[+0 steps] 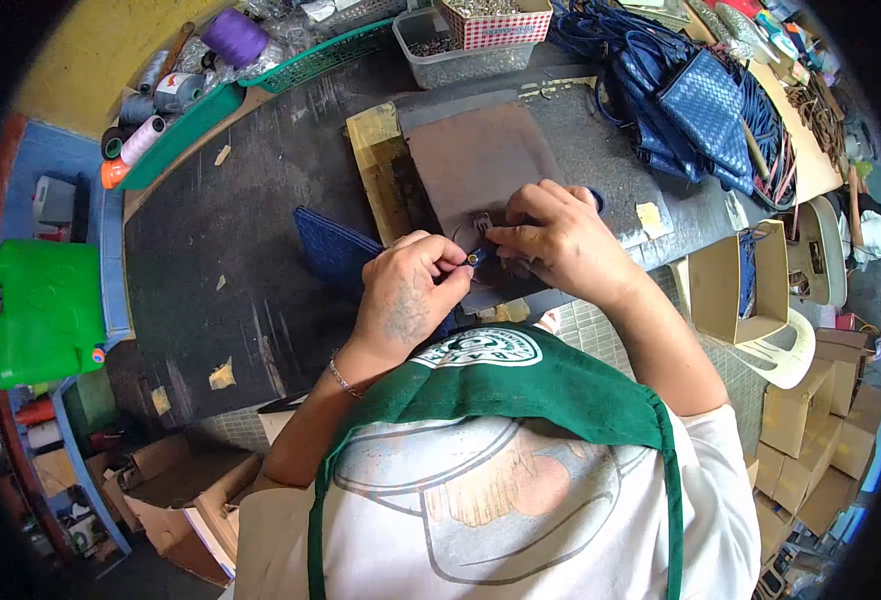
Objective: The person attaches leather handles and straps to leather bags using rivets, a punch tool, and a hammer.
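Note:
My left hand [406, 285] is closed in a pinch on the end of a dark blue strap, where a small brass-coloured ring [473, 260] shows at the fingertips. Close by on the right, my right hand [559, 235] has its fingers bent and drawn together; what they grip is mostly hidden. Just past its index fingertip is a small slotted metal piece [483, 224], which looks like a buckle. Both hands are over the near edge of a brown board [486, 155]. A dark blue woven piece [336, 245], like leather, lies left of my left hand.
The dark worktable [231, 260] carries a yellowed, taped block [376, 130] beside the board. At the back stand a clear plastic tub [466, 68] and a red checked box [496, 28]. Blue woven pieces and cords [701, 115] are heaped right. Thread spools [176, 92] fill the back left.

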The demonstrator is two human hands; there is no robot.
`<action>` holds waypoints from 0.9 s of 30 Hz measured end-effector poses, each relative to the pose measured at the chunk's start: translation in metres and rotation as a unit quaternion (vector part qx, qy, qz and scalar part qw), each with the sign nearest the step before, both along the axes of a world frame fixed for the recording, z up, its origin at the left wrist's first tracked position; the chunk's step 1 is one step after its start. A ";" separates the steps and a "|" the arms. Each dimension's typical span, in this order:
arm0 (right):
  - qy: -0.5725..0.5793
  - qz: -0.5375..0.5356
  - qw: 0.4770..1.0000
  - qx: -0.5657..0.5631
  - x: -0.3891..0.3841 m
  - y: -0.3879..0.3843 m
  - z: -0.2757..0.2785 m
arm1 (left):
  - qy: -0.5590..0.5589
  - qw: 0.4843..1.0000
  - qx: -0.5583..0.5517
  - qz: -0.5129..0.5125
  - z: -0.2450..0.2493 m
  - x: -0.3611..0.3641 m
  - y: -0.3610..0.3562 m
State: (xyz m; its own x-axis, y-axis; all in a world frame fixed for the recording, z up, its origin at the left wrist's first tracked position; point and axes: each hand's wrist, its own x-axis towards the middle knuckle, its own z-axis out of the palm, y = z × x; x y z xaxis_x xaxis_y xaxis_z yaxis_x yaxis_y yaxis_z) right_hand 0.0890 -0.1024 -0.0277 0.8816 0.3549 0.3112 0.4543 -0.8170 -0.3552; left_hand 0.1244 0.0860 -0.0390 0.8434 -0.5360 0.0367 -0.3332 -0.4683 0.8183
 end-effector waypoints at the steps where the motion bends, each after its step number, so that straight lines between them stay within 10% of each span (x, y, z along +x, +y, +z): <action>1: 0.000 0.000 1.000 -0.001 0.001 0.001 0.000 | -0.018 1.000 -0.006 -0.003 -0.001 0.000 0.000; 22: 0.103 0.012 0.973 0.207 0.010 -0.002 -0.015 | -0.152 0.986 -0.065 -0.004 -0.013 -0.005 0.000; 25: 0.295 0.047 0.751 0.589 0.011 -0.001 -0.011 | -0.147 0.987 -0.061 0.008 -0.013 -0.007 -0.002; 27: 0.242 0.023 0.813 0.529 0.007 0.007 -0.004 | -0.153 0.986 -0.065 0.023 -0.012 -0.007 -0.005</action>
